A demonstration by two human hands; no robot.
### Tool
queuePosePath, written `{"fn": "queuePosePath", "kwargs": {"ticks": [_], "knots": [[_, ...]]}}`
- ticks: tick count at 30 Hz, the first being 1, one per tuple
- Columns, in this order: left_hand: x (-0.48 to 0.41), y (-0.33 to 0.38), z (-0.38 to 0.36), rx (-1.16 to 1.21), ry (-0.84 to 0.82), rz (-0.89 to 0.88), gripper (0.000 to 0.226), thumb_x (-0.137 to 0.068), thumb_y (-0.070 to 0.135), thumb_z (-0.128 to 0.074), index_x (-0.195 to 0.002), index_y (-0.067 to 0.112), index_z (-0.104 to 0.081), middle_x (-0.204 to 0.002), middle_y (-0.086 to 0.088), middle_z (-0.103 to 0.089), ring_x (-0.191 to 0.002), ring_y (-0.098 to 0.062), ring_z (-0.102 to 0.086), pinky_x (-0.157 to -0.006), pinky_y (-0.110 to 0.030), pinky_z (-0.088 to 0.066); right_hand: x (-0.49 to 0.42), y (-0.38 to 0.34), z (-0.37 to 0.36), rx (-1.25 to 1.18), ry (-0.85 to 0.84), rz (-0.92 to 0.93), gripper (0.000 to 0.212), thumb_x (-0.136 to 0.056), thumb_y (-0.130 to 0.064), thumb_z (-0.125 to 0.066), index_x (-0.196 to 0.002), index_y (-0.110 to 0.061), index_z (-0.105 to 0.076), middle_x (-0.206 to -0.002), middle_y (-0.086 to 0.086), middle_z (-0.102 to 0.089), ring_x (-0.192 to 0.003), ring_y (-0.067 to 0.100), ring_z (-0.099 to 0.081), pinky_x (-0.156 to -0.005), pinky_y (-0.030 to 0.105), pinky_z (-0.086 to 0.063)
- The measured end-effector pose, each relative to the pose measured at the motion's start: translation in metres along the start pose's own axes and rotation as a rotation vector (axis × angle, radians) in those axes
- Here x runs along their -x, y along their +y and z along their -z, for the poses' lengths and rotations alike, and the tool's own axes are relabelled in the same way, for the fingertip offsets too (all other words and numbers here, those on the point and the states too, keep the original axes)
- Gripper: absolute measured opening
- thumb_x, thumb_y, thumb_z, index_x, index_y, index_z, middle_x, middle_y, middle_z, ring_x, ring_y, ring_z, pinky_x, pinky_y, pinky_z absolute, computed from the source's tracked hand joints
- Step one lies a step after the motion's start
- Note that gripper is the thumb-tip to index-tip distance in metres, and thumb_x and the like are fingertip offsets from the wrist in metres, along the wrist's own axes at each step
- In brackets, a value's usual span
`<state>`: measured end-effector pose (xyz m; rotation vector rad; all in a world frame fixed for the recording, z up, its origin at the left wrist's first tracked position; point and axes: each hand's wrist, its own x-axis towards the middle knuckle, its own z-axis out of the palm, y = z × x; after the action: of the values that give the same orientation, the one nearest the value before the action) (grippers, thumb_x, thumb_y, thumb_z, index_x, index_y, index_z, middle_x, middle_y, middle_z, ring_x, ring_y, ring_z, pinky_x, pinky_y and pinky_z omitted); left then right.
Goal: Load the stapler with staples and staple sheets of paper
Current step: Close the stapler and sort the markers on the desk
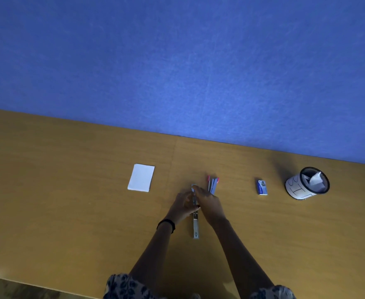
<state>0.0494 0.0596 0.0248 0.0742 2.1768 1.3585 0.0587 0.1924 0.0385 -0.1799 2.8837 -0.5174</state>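
A grey metal stapler (196, 225) lies swung open flat on the wooden table (69, 190), its long axis pointing away from me. My left hand (181, 205) grips its middle from the left side. My right hand (210, 205) comes over from the right, and its fingertips pinch the stapler's far end. What lies between those fingertips is hidden. A small blue staple box (262, 187) sits to the right, apart from both hands. A stack of white paper sheets (141, 178) lies to the left.
A blue and pink object (213, 185) lies just beyond my right hand. At the far right stands a mesh cup (307, 184) wrapped in white paper and holding paper scraps. A blue wall (177, 72) borders the table's far edge.
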Motion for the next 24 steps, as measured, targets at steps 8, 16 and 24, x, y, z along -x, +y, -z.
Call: {"fn": "queuePosePath", "kwargs": {"ticks": [8,16,24], "knots": [[0.002,0.0,0.001,-0.025,-0.021,0.015,0.05,-0.083,0.016,-0.069,-0.129,0.018,-0.047,-0.131,-0.006,-0.035,-0.121,-0.026,-0.046,-0.099,-0.045,-0.048,-0.008,0.004,0.009,-0.107,-0.068,0.014,0.051,-0.091,-0.013,-0.052,-0.138,-0.02,-0.033,-0.106,0.009,-0.063,-0.095,0.023,-0.063,-0.079,0.035,-0.054],[-0.001,-0.004,0.0,-0.05,-0.011,-0.021,0.037,-0.083,0.014,-0.069,-0.116,0.021,-0.053,-0.122,-0.001,-0.043,-0.108,-0.012,-0.054,-0.089,-0.035,-0.054,-0.015,0.004,0.016,-0.218,-0.156,0.055,0.062,-0.084,-0.006,-0.061,-0.138,-0.02,-0.035,-0.093,0.006,-0.067,-0.084,0.017,-0.065,-0.07,0.028,-0.051],[-0.002,-0.004,-0.001,-0.075,-0.012,0.013,0.052,-0.084,0.02,-0.069,-0.13,0.02,-0.047,-0.135,-0.006,-0.036,-0.124,-0.022,-0.044,-0.101,-0.044,-0.048,-0.017,0.008,0.013,-0.239,-0.175,0.074,0.064,-0.086,-0.008,-0.061,-0.141,-0.021,-0.031,-0.101,0.008,-0.066,-0.087,0.016,-0.065,-0.07,0.022,-0.051]]}}
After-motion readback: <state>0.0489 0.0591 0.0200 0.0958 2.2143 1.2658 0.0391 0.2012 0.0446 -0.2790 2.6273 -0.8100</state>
